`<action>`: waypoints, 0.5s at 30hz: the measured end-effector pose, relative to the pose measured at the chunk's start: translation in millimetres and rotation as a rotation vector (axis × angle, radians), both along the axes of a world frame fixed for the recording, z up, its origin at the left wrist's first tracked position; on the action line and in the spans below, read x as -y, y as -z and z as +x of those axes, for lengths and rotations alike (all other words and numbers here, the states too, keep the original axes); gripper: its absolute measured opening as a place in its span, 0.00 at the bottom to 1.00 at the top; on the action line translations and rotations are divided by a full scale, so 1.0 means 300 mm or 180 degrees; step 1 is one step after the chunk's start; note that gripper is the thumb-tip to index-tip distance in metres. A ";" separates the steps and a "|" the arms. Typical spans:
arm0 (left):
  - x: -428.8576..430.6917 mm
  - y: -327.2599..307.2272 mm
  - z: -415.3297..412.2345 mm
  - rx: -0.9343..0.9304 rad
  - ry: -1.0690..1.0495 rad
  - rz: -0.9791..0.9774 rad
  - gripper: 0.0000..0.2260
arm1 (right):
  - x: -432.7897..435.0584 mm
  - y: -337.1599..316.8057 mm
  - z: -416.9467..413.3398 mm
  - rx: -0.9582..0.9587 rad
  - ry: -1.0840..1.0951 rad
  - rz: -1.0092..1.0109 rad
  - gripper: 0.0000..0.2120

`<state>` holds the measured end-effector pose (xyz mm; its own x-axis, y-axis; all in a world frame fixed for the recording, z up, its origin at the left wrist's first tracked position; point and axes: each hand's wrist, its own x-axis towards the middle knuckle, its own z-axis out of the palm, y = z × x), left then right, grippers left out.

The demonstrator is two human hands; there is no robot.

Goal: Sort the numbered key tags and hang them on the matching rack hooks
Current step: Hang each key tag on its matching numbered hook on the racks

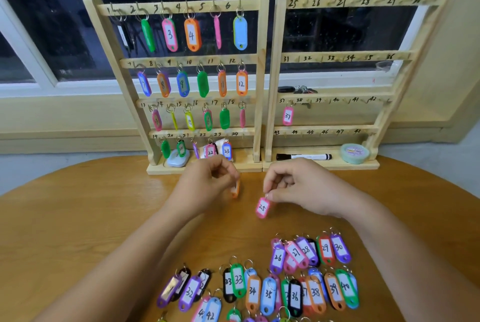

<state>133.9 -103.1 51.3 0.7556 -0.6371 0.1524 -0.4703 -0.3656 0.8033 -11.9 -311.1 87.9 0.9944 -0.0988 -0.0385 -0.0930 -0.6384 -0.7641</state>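
Two wooden racks stand at the table's back. The left rack (261, 75) has tags hanging on hooks 1 to 23. On the right rack (275, 75) only a pink tag 37 (287, 115) hangs. My left hand (207, 181) pinches an orange tag (235, 188) just in front of the left rack's base. My right hand (293, 186) pinches the ring of a pink tag marked 25 (262, 207), which dangles above the table. Several loose numbered tags (306, 251) lie in rows near the front edge.
A black marker (304, 157) and a round green tub (354, 153) sit on the right rack's base. A pale blue case (178, 160) rests on the left base. Keys (298, 89) lie on the window sill behind. The round wooden table (78, 218) spreads left.
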 end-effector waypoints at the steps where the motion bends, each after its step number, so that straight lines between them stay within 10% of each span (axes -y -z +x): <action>1: 0.020 -0.011 0.013 0.0101 -0.0082 -0.0048 0.06 | 0.007 -0.009 -0.004 0.0007 0.0037 0.0009 0.06; 15: 0.205 -0.051 0.119 0.1005 -0.0966 -0.0049 0.06 | 0.056 -0.046 -0.024 0.0070 0.0247 0.0184 0.07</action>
<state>169.6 -164.6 66.7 0.8230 -0.3893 0.4136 -0.5668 -0.5141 0.6438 -19.1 -327.9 101.6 0.9845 -0.1737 -0.0246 -0.1232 -0.5848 -0.8018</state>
